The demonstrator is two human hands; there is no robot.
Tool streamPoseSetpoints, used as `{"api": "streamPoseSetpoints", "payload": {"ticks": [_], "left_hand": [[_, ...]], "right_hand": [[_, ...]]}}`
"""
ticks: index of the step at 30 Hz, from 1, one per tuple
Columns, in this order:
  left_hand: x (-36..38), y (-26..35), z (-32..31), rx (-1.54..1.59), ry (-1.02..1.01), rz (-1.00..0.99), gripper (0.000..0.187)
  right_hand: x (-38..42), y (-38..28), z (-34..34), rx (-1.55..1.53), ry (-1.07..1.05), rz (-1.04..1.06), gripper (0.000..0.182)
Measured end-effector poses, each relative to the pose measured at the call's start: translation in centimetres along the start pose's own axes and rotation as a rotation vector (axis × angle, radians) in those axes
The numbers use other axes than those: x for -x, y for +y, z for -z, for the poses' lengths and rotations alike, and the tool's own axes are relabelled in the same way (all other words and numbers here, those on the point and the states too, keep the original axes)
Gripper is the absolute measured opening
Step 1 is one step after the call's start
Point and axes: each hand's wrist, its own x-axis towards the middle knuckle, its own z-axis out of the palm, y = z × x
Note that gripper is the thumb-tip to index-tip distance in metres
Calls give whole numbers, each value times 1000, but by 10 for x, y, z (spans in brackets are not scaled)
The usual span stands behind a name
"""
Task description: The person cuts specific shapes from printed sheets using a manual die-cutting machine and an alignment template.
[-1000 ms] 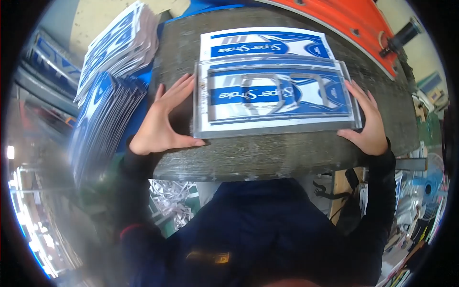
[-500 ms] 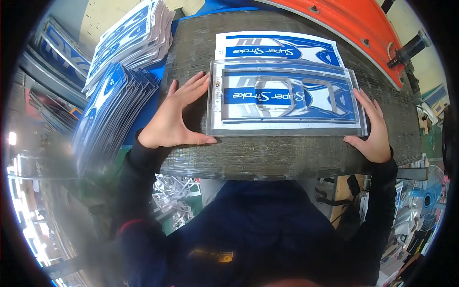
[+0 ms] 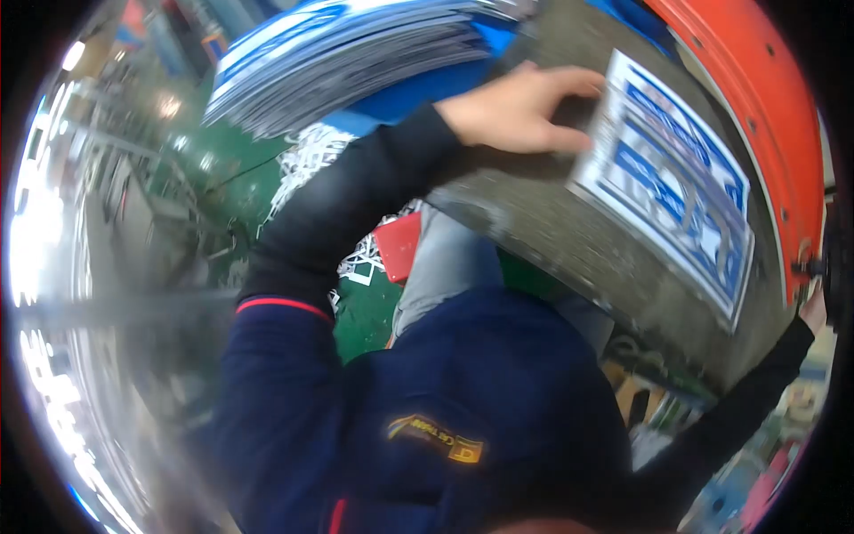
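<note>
A clear plastic frame-like die (image 3: 663,236) lies on a blue and white printed sheet (image 3: 636,76) on the dark worktop. My left hand (image 3: 520,111) is at the near-left end of the die, thumb and fingers spread apart, fingertips right by its edge. Far to the right, my right hand (image 3: 812,310) reaches up to a black handle (image 3: 833,267) beside the orange machine arm (image 3: 756,107). The fingers of that hand are mostly hidden at the dark border of the view.
A thick stack of printed sheets (image 3: 356,76) stands on a blue surface to the left. White paper strips (image 3: 307,165) litter the green floor below, near a red object (image 3: 398,246). The worktop's front edge (image 3: 543,262) runs close to my body.
My right hand has left the die's right side and moved out to the black handle. My left hand stays beside the die's left end. The view has turned and tilted.
</note>
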Motion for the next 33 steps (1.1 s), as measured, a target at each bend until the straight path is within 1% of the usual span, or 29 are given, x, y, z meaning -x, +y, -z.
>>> {"api": "streamPoseSetpoints", "payload": {"ticks": [1,2,3,4,5,6,7,8,10,11,13,15,16,18,19,20,22,23,24,25,26,27,28,29,30,32,33], "left_hand": [[1,-4,-1,14,16,11,64],[1,-4,0,31,29,17,66],[1,2,5,58,15,72,68],[2,9,8,93,-3,125,69],[2,9,8,138,-7,133,70],[2,8,8,184,-14,137,71],[2,9,9,183,-27,159,70],[2,10,9,186,-44,176,70],[1,7,7,194,-49,192,71],[1,6,6,185,-57,191,74],[1,7,7,179,-59,187,77],[-1,11,7,149,-104,215,92],[-3,14,9,151,-102,207,92],[-13,23,21,118,-276,291,108],[-18,32,30,350,-305,236,118],[-34,24,25,262,-303,244,122],[-47,57,38,143,-267,196,118],[-58,69,39,83,-248,100,115],[-67,82,41,15,-224,5,112],[-70,103,44,-34,-167,-39,104],[-78,115,43,-25,-177,-46,104],[-87,125,41,-29,-157,-135,100],[-94,134,40,-36,-136,-223,97],[-100,143,36,-20,-108,-283,87],[-104,148,31,-19,-114,-288,87],[-110,163,25,41,-11,-510,83],[-109,171,23,53,-19,-503,77]], "right_hand": [[32,-57,-72,-194,-56,-136,54],[-1,-44,-60,-290,-5,-188,47],[-23,-38,-53,-380,46,-248,41],[-32,-37,-59,-324,162,-215,26],[1,-61,-93,-280,156,-175,21],[18,-78,-116,-202,232,-165,24],[26,-90,-127,-333,208,-249,29],[33,-95,-133,-326,219,-219,31],[46,-104,-141,-324,180,-193,31],[55,-113,-151,-331,176,-177,31],[88,-136,-175,-318,283,-226,31],[103,-141,-181,-314,249,-192,31],[111,-143,-182,-311,217,-168,31],[130,-154,-192,-317,227,-170,29],[146,-163,-201,-342,179,-162,26],[163,-172,-208,-359,136,-160,25],[190,-188,-222,-313,136,-131,20],[191,-180,-214,-383,-3,-89,17],[212,-195,-226,-364,-53,-64,18],[232,-211,-243,-331,-35,-46,24],[252,-225,-257,-298,-21,-29,32],[269,-237,-267,-295,-12,-33,32],[283,-248,-275,-304,-133,21,40],[297,-259,-283,-312,-254,75,49],[310,-270,-292,-313,-247,73,49],[327,-285,-302,-327,-434,199,58],[327,-284,-301,-371,-490,191,60]]}}
